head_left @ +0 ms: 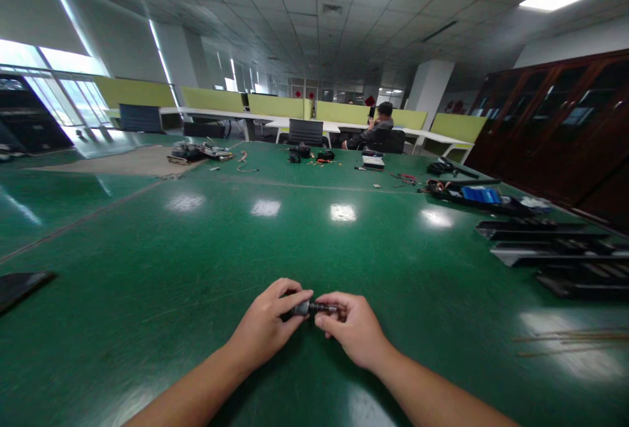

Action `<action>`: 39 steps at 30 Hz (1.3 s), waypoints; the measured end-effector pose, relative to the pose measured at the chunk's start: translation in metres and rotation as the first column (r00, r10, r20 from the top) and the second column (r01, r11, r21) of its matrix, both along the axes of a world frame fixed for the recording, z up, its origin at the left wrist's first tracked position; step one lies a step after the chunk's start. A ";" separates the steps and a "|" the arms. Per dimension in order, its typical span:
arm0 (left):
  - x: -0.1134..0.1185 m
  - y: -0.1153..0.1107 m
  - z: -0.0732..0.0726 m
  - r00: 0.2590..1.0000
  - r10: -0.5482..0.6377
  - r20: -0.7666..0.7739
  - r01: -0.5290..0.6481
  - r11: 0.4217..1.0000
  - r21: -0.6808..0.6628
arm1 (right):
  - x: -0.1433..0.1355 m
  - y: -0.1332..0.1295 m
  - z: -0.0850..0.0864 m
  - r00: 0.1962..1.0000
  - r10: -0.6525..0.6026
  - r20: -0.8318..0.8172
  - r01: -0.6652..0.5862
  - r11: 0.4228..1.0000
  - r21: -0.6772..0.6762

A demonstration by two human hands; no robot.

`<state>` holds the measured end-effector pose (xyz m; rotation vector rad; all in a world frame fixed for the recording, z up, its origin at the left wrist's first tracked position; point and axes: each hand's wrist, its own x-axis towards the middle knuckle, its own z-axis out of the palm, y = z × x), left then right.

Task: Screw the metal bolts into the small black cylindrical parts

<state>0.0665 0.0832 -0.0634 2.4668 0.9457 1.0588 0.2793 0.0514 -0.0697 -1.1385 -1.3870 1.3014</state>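
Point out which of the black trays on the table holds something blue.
The far black tray, beyond the empty stacked trays at the right edge: it alone carries a blue item.

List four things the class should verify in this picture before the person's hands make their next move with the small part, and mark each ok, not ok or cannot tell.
1. Both hands on the part: ok. The left hand and right hand each pinch an end of the small dark cylindrical part.
2. Part held above the green table, not resting on it: cannot tell.
3. Table bare right around the hands: ok. The black trays lie well off to the right.
4. Part's two pieces aligned: cannot tell, too small.
5. The seated person keeps well away: ok, at the far desks.
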 end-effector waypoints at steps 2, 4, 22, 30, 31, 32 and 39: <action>0.002 -0.001 -0.001 1.000 -0.004 0.006 0.004 1.000 -0.003 | -0.001 -0.001 0.001 1.000 -0.003 0.004 0.003 1.000 0.008; 0.003 -0.003 -0.001 1.000 -0.007 0.011 0.007 1.000 -0.011 | -0.001 -0.002 0.002 1.000 -0.013 0.000 0.013 1.000 0.006; 0.005 -0.006 -0.003 1.000 -0.004 0.019 0.004 1.000 -0.002 | 0.000 -0.005 0.010 0.999 -0.019 0.046 0.017 0.999 0.028; 0.004 -0.007 -0.001 1.000 -0.001 0.031 0.001 1.000 0.003 | 0.002 -0.005 0.009 0.999 -0.015 0.047 0.013 0.999 0.040; 0.003 -0.007 -0.001 0.999 -0.003 0.034 0.003 1.000 0.004 | 0.002 -0.005 0.009 0.999 -0.014 0.048 0.012 0.999 0.043; 0.003 -0.007 -0.001 0.999 -0.005 0.036 0.005 1.000 0.004 | 0.002 -0.005 0.009 0.999 -0.014 0.048 0.012 0.999 0.044; 0.003 -0.006 -0.002 0.999 0.000 0.036 0.001 1.000 -0.006 | 0.002 -0.005 0.011 0.999 -0.013 0.047 0.012 0.999 0.036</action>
